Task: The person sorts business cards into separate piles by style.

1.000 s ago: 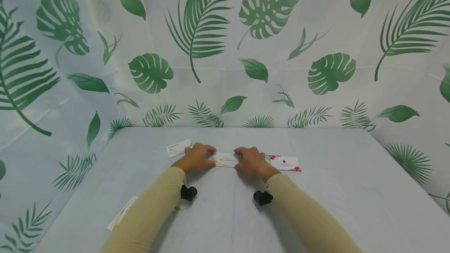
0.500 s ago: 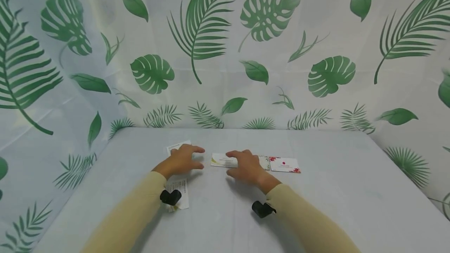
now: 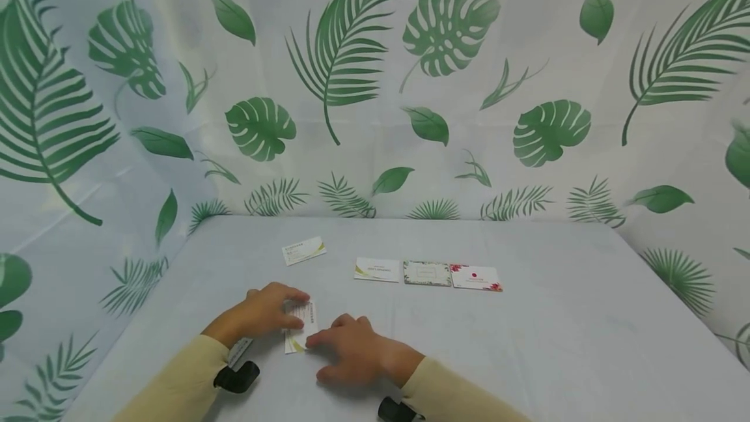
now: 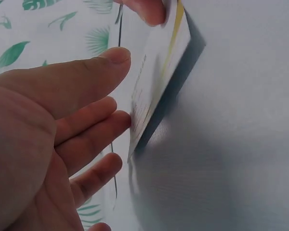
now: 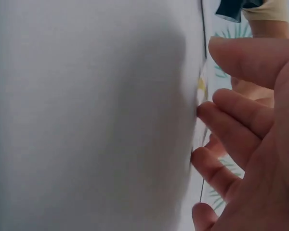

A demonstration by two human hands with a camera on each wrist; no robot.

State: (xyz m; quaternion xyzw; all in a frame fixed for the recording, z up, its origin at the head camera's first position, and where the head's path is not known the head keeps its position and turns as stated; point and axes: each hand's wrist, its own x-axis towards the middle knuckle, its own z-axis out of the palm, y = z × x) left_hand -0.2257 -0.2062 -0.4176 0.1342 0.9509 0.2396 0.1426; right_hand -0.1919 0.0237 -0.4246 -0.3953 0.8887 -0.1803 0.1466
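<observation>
L hand (image 3: pixel 263 313) & R hand (image 3: pixel 351 350) both pinch one white business card (image 3: pixel 301 324) w/ a yellow corner stripe, at the counter's (image 3: pixel 556 331) near-left part; its edge is tipped up off the surface. Small print on it, too blurred to read. Farther back: a row of 3 cards (image 3: pixel 428 273), text illegible, & a lone card (image 3: pixel 303 250) to their left.

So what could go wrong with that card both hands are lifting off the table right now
The card is held only at its edges: the left hand fingertips touch one side, the right hand the other. It might slip and drop flat.

It is tilted up on edge, so squeezing could bend it.

Another card lies by the left wrist; the sleeve may drag it.
</observation>
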